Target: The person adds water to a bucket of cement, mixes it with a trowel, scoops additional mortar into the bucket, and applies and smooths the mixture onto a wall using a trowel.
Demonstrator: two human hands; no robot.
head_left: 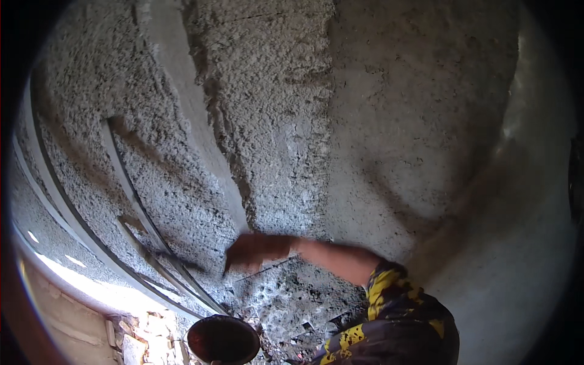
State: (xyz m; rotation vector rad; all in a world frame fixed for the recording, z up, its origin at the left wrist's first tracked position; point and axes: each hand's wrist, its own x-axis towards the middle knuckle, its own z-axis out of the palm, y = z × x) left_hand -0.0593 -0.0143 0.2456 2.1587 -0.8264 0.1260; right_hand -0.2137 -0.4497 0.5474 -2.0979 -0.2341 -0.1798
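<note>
My right arm, in a black and yellow patterned sleeve, reaches in from the lower right toward a rough grey wall [277, 170]. My right hand [258, 250] is smeared by motion in front of the wall's lower part, so its fingers and anything in them cannot be made out. Just below the hand, a thin dark line slants across the rubble. A dark, round, shallow bowl [223, 339] appears at the bottom edge, below and left of that hand. What supports the bowl is hidden, and my left hand does not plainly show.
Long, thin strips [131, 188] lean against the wall on the left. A smooth vertical band [191, 97] divides the rough plaster, and a smoother grey surface [420, 109] lies right of it. Rubble [298, 298] gathers at the wall's foot. Sunlit broken stones [146, 340] lie lower left.
</note>
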